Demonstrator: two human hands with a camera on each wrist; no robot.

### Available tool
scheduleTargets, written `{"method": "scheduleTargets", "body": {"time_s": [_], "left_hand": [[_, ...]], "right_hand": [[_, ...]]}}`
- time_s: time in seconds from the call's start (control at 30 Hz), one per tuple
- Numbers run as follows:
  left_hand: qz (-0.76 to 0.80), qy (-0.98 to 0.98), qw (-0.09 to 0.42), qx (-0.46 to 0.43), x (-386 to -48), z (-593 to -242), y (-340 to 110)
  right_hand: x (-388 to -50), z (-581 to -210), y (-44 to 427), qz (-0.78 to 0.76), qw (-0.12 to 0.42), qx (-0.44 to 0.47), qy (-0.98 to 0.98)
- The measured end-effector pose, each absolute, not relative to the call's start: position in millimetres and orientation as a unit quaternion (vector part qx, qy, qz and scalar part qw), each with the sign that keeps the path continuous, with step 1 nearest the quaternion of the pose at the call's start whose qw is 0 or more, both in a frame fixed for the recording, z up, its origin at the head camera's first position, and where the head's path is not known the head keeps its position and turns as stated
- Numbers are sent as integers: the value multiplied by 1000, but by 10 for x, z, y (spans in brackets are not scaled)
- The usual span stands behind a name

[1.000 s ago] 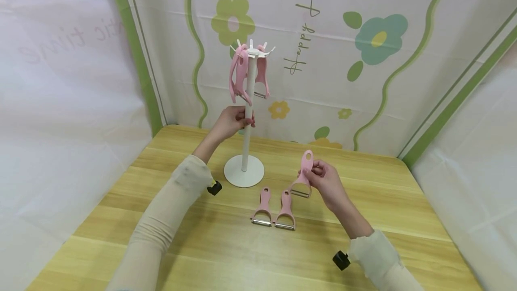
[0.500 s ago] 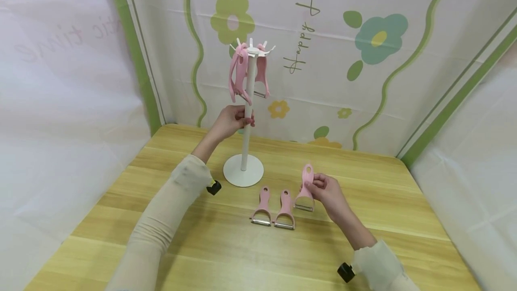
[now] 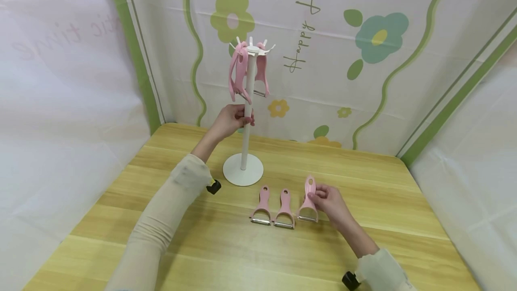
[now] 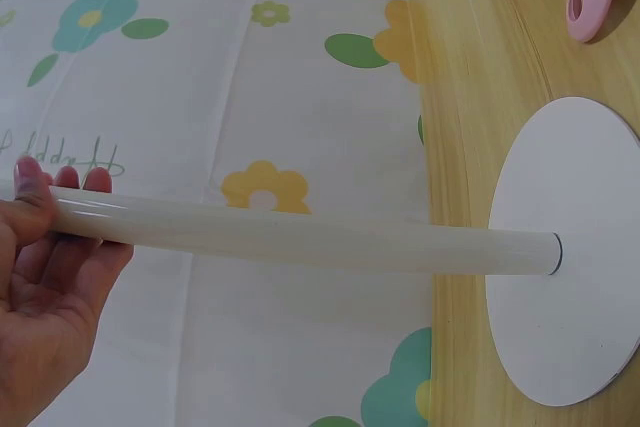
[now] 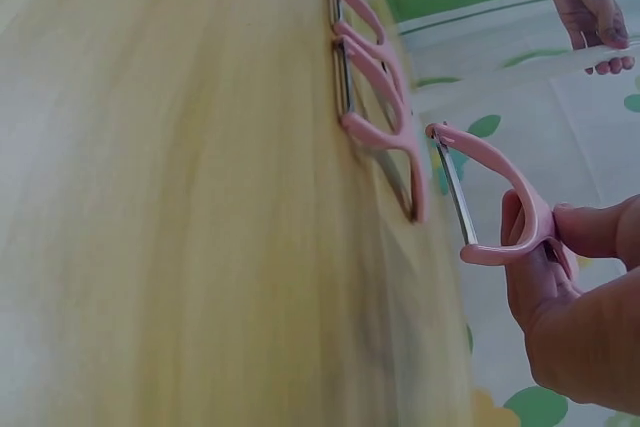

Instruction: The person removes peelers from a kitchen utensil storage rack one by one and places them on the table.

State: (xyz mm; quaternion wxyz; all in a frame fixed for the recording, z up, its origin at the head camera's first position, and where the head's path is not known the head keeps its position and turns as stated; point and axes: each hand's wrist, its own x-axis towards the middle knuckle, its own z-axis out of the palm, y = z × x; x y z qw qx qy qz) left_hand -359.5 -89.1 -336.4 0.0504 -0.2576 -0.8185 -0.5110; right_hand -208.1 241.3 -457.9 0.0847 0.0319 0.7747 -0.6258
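Observation:
A white stand (image 3: 247, 143) with a round base and hooks at its top rises from the table. My left hand (image 3: 229, 121) grips its pole partway up, below several pink peelers (image 3: 240, 68) hanging from the hooks. The left wrist view shows the fingers and thumb around the pole (image 4: 300, 242). My right hand (image 3: 332, 203) pinches another pink peeler (image 3: 309, 199) by its handle, blade end toward me. In the right wrist view this peeler (image 5: 515, 187) is just off the tabletop. Left of it, two more peelers (image 3: 264, 201) (image 3: 285, 203) lie side by side.
The wooden table (image 3: 250, 259) ends at a white, flower-printed curtain (image 3: 323, 98) behind the stand. More white cloth hangs at the left (image 3: 72, 116) and right sides. A small black device (image 3: 213, 187) sits at the left cuff, another (image 3: 350, 280) at the right.
My right hand has come down and toward me, slightly to the right, bringing its peeler beside the two lying ones. The left hand keeps its grip on the pole.

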Motion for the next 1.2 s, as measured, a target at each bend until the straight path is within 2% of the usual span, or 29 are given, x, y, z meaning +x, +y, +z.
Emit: {"method": "scheduleTargets", "body": {"time_s": [0.67,1.2], "left_hand": [[-513,-818,46,-256,-3624,-3390,-901],[-513,-818,43,-258,-3633,-3382,-895]], "right_hand": [[-2073,-4848,2433,-599,108,63,791],[-2074,-4896,2426,-505,73,61,858]]}}
